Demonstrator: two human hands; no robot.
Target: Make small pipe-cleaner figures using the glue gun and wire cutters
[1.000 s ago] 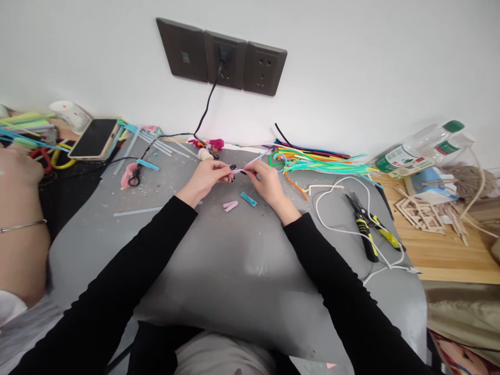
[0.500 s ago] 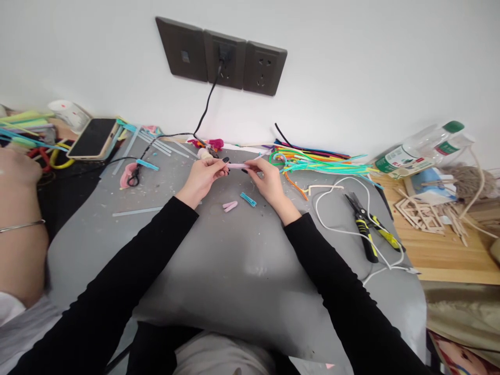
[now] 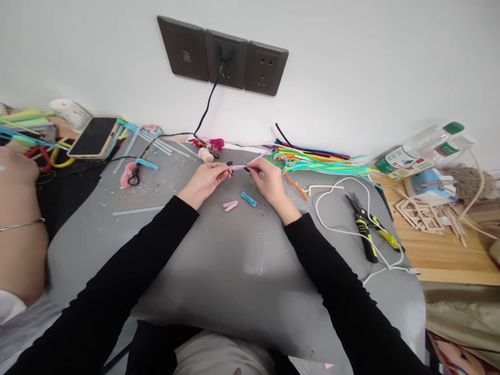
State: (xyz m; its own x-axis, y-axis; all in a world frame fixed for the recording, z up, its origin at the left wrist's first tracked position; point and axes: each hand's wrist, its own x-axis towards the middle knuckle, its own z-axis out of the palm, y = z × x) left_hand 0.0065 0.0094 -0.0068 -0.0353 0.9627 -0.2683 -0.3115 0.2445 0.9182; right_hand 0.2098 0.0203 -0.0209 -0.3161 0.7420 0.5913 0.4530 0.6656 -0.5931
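Both my hands meet over the far middle of a grey mat (image 3: 234,271). My left hand (image 3: 205,179) and my right hand (image 3: 267,182) each pinch one end of a short pink straw piece (image 3: 237,167), held level between them just above the mat. On the mat below lie a small folded pink piece (image 3: 230,206) and a short blue piece (image 3: 248,199). Black sleeves cover both my arms.
A heap of coloured straws (image 3: 316,161) lies at the back right, with a white cable (image 3: 336,219) and yellow-handled pliers (image 3: 367,229) beside it. A phone (image 3: 92,137) sits back left. Another person's arm with a bracelet (image 3: 19,224) rests at the left edge. Plastic bottles (image 3: 422,148) and wooden sticks (image 3: 425,213) crowd the right.
The pink straw piece has been raised slightly and straightened between my fingertips; both hands stay in nearly the same place.
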